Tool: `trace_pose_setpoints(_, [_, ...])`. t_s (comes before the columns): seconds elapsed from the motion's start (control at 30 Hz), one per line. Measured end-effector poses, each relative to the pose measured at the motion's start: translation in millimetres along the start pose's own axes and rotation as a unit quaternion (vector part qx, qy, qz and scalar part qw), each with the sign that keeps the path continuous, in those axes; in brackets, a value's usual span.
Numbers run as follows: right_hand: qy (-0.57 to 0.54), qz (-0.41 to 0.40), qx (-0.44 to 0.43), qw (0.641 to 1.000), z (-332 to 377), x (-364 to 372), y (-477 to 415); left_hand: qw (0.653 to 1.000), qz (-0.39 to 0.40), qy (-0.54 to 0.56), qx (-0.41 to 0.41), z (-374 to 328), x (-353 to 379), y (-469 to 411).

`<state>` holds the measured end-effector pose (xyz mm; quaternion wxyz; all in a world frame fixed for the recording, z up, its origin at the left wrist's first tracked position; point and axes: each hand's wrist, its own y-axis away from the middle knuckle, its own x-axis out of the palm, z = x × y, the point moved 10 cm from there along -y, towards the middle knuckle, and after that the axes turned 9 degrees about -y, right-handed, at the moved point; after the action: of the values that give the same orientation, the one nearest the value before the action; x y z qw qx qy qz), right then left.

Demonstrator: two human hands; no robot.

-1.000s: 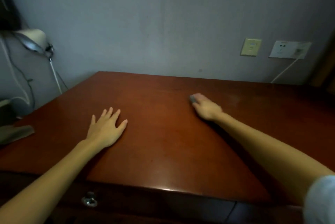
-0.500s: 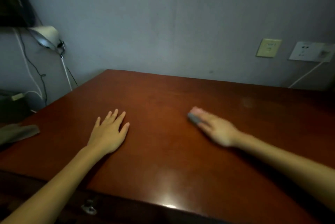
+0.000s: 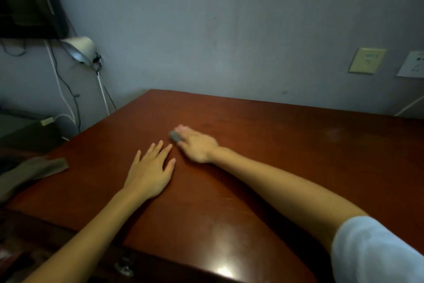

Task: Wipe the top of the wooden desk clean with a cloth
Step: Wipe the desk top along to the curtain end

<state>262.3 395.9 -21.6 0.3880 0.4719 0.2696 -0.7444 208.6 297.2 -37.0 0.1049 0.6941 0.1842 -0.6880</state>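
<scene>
- Your right hand (image 3: 197,145) is blurred. Its fingers cover most of the small grey cloth (image 3: 175,136), so you see only one end of it.
- The white wall socket (image 3: 413,64) is cut off by the right edge.
- The dark flat panel (image 3: 27,0) at top left and the olive-brown fabric (image 3: 29,172) both run off the left edge.
- The small metal drawer knob (image 3: 124,267) is too blurred to make out.

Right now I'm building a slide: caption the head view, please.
Right hand presses a small grey cloth on the wooden desk; left hand rests flat.
</scene>
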Motion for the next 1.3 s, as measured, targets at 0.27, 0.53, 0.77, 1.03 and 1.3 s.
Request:
trace_pose_setpoints(0.27, [0.009,-0.017,0.002,1.0,-72,-36,93,1.0,-0.009,0.017,0.004,2,0,0])
trace_pose_setpoints(0.53, [0.025,-0.134,0.311,0.941,-271,-131,130,1.0,-0.009,-0.001,0.001,3,3,-3])
trace_pose_setpoints(0.77, [0.012,-0.099,0.196,0.975,-163,-84,82,1.0,-0.014,-0.005,-0.002,4,2,-4])
trace_pose_setpoints(1.03, [0.007,-0.009,-0.018,1.0,32,14,86,1.0,-0.011,0.013,0.0,4,3,-2])
trace_pose_setpoints(1.3, [0.003,-0.041,0.013,0.999,-16,-16,236,1.0,0.016,-0.002,-0.002,2,4,6])
